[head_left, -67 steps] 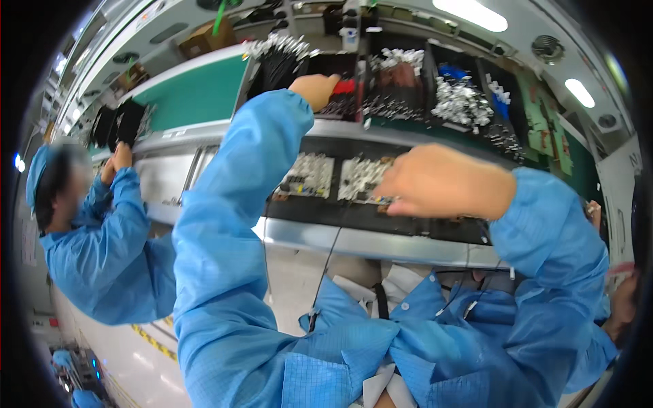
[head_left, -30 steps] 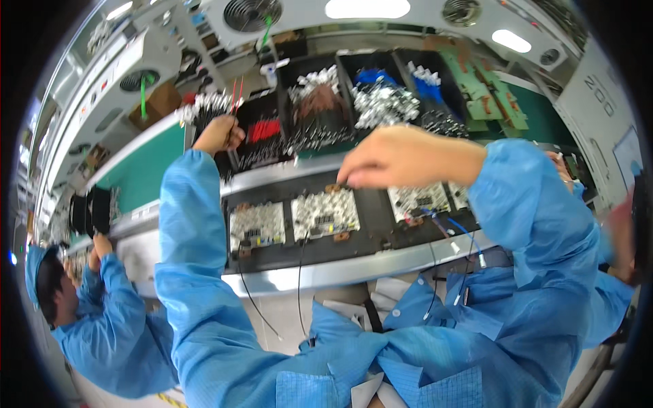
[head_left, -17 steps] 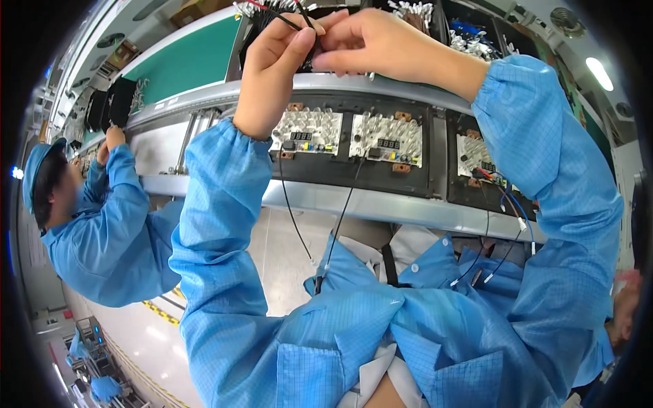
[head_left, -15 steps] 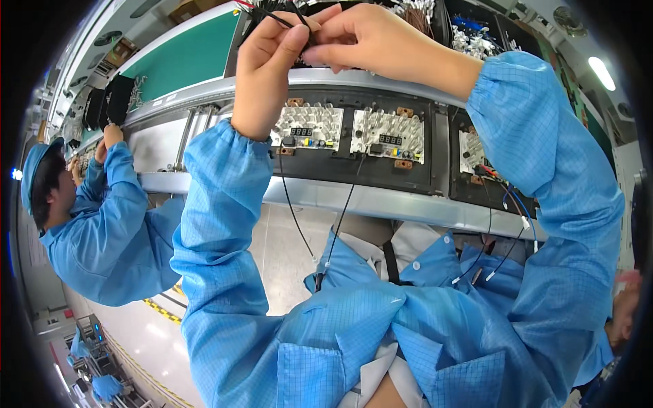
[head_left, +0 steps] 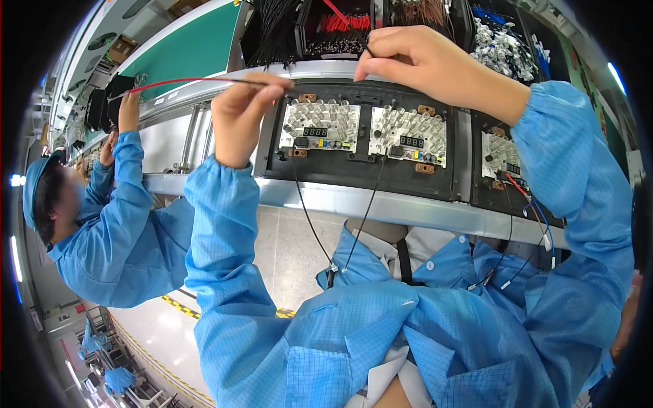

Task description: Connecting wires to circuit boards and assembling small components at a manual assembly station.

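My left hand (head_left: 235, 122) pinches a red wire with a black end section (head_left: 183, 81), which stretches out to the left above the conveyor rail. My right hand (head_left: 425, 64) is closed over the far edge of the black tray; a second thin red-and-black wire (head_left: 335, 11) rises from its fingertips toward the bins. Below the hands, a white circuit board (head_left: 333, 129) and another circuit board (head_left: 408, 139) sit side by side in the tray (head_left: 360, 173). Each carries clear upright parts and a dark digit display. One black lead (head_left: 304, 204) hangs from each toward me.
Bins of black wires (head_left: 272, 30), red wires (head_left: 345, 26) and brown wires (head_left: 418, 13) line the far side, with white connectors (head_left: 503, 44) farther right. Another board (head_left: 500, 153) with coloured wires lies at the right. A co-worker (head_left: 109, 231) works at the left.
My hands have moved apart: the left down and left with a wire, the right a little right and down with the other. They were together over the bins before.
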`<control>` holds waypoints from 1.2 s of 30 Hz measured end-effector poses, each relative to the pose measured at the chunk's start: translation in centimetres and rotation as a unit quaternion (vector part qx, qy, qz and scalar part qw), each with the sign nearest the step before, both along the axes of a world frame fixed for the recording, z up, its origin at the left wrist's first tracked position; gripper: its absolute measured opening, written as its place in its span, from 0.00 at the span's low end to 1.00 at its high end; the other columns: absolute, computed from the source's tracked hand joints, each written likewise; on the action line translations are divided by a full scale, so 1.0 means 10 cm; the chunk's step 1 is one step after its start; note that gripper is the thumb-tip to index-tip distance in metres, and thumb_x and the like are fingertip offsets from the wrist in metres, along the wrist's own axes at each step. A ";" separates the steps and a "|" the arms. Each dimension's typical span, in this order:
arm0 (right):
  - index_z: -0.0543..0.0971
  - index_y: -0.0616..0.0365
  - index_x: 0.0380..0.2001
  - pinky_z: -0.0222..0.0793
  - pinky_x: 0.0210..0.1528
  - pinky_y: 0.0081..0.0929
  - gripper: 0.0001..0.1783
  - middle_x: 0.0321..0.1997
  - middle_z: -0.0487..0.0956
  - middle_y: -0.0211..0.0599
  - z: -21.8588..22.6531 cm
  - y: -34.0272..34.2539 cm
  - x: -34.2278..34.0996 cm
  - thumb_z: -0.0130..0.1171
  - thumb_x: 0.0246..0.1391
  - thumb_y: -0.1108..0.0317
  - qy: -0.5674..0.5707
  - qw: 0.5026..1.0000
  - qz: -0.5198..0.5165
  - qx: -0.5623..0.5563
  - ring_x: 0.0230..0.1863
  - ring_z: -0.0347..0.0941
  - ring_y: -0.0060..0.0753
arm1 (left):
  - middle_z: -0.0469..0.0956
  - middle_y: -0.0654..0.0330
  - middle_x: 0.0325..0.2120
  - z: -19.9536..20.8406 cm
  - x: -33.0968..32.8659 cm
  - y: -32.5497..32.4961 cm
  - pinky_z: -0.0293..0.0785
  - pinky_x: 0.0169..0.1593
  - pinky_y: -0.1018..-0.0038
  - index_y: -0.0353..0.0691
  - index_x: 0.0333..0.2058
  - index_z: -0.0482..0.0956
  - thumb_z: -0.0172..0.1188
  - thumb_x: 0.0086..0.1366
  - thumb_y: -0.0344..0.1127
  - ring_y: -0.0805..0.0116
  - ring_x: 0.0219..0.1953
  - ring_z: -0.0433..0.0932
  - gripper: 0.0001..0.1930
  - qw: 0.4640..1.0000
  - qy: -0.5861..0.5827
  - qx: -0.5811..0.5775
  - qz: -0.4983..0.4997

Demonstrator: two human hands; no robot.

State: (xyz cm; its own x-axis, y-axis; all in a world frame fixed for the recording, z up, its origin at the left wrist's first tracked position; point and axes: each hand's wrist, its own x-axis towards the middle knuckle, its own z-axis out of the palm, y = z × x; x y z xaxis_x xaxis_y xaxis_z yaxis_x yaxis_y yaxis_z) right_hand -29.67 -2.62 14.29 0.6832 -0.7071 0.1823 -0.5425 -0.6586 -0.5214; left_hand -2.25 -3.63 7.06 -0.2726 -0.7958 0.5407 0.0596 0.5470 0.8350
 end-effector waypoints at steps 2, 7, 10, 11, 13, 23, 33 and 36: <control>0.77 0.61 0.34 0.57 0.29 0.19 0.10 0.26 0.66 0.27 -0.04 -0.01 -0.11 0.49 0.59 0.66 -0.027 0.999 0.012 0.018 0.26 0.61 0.16 | 0.81 0.56 0.33 -0.18 0.14 0.03 0.72 0.44 0.77 0.30 0.31 0.80 0.58 0.57 0.22 0.70 0.38 0.78 0.04 0.989 -0.129 0.009 0.067; 0.68 0.57 0.31 0.59 0.30 0.16 0.05 0.25 0.67 0.23 0.00 0.05 -0.12 0.53 0.56 0.71 -0.096 0.986 0.003 0.136 0.26 0.60 0.14 | 0.81 0.56 0.29 -0.59 0.23 0.27 0.73 0.39 0.77 0.31 0.30 0.81 0.61 0.54 0.21 0.68 0.34 0.79 0.04 0.971 -0.163 0.018 0.172; 0.68 0.57 0.29 0.61 0.28 0.17 0.06 0.22 0.68 0.24 -0.03 0.03 -0.14 0.52 0.57 0.69 -0.076 0.984 0.007 0.160 0.25 0.65 0.15 | 0.80 0.57 0.27 -0.64 0.16 0.28 0.73 0.38 0.76 0.34 0.30 0.82 0.62 0.52 0.21 0.67 0.33 0.78 0.05 0.962 -0.181 0.003 0.206; 0.68 0.58 0.29 0.61 0.28 0.18 0.06 0.23 0.69 0.26 -0.03 0.03 -0.15 0.51 0.58 0.68 -0.078 0.981 0.008 0.179 0.25 0.67 0.16 | 0.79 0.58 0.26 -0.65 0.14 0.27 0.72 0.38 0.76 0.35 0.30 0.82 0.63 0.51 0.21 0.67 0.33 0.77 0.06 0.957 -0.188 -0.007 0.220; 0.68 0.59 0.29 0.62 0.28 0.18 0.07 0.23 0.69 0.27 -0.03 0.02 -0.16 0.50 0.58 0.68 -0.080 0.977 0.010 0.198 0.26 0.69 0.17 | 0.79 0.59 0.25 -0.68 0.11 0.25 0.72 0.38 0.76 0.36 0.29 0.82 0.63 0.50 0.21 0.67 0.32 0.76 0.07 0.947 -0.223 -0.046 0.225; 0.69 0.64 0.27 0.67 0.31 0.21 0.09 0.23 0.70 0.33 -0.11 -0.06 -0.23 0.49 0.57 0.68 -0.075 0.977 0.058 0.189 0.25 0.70 0.23 | 0.76 0.64 0.22 -0.73 0.12 0.19 0.57 0.60 0.54 0.43 0.28 0.83 0.65 0.48 0.26 0.66 0.32 0.73 0.07 0.923 -0.325 -0.072 0.193; 0.76 0.65 0.24 0.68 0.30 0.22 0.07 0.25 0.76 0.36 -0.13 -0.18 -0.28 0.54 0.51 0.72 -0.025 0.987 0.069 0.140 0.25 0.73 0.28 | 0.75 0.66 0.25 -0.70 0.12 0.16 0.55 0.59 0.53 0.45 0.27 0.83 0.66 0.47 0.29 0.66 0.33 0.73 0.06 0.899 -0.377 -0.104 0.198; 0.79 0.63 0.26 0.69 0.31 0.25 0.05 0.26 0.79 0.38 -0.23 -0.18 -0.28 0.57 0.47 0.72 0.014 0.987 0.067 0.145 0.27 0.73 0.32 | 0.73 0.66 0.26 -0.70 0.13 0.15 0.56 0.59 0.53 0.45 0.26 0.82 0.66 0.47 0.29 0.65 0.33 0.72 0.06 0.895 -0.378 -0.112 0.209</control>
State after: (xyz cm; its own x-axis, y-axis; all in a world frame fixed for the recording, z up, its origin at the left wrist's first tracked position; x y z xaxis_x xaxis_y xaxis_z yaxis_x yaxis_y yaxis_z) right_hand -32.50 -4.37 12.03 0.7761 -0.6297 -0.0336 -0.4769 -0.5513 -0.6846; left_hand -0.94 -2.16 0.02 -0.3309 -0.8088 0.4862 -0.7256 0.5475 0.4168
